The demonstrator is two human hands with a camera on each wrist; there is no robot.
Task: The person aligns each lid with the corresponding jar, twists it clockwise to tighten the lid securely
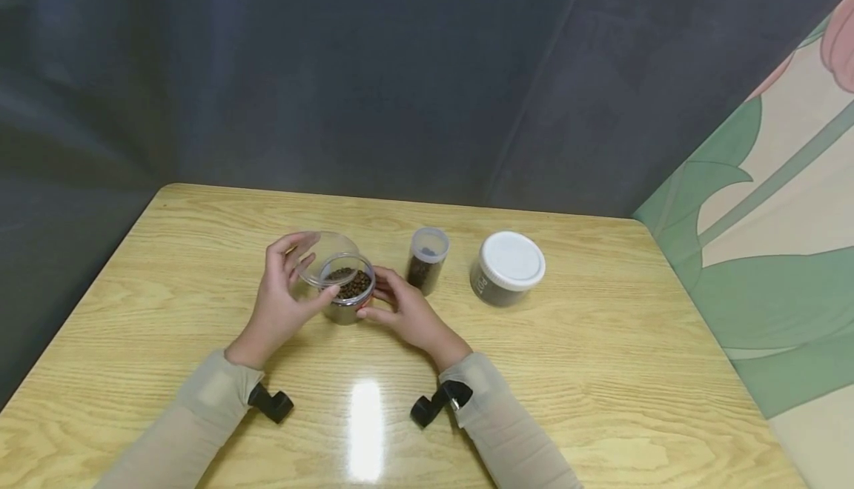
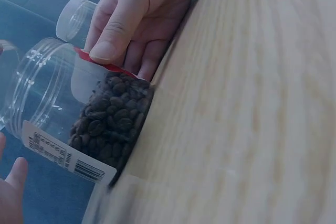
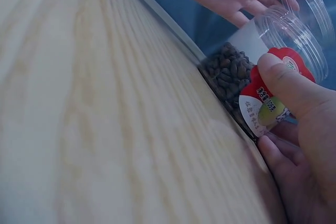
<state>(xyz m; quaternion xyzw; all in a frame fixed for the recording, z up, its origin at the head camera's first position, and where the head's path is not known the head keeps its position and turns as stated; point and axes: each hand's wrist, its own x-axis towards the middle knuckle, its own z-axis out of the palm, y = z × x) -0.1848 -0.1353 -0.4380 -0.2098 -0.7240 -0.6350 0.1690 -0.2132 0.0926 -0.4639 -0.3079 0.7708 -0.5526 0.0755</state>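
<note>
A clear jar point(image 1: 342, 314), partly filled with dark brown beans point(image 2: 113, 119), stands upright and uncovered on the wooden table. My right hand point(image 1: 414, 316) holds its right side, thumb pressed on the red-and-white label point(image 3: 253, 103). On the far side from that label is a white barcode sticker point(image 2: 68, 153). My left hand point(image 1: 280, 302) holds a clear round lid point(image 1: 336, 243) by its edge, tilted just above the jar's mouth. Seen from the right wrist, the lid point(image 3: 318, 17) overlaps the threaded rim.
Just right of my right hand stands a narrow clear container point(image 1: 427, 261) with dark contents and a translucent cap. Farther right is a wider jar point(image 1: 497, 293) with a white screw lid point(image 1: 512, 259). A dark curtain point(image 1: 373, 81) hangs behind the table point(image 1: 600, 370).
</note>
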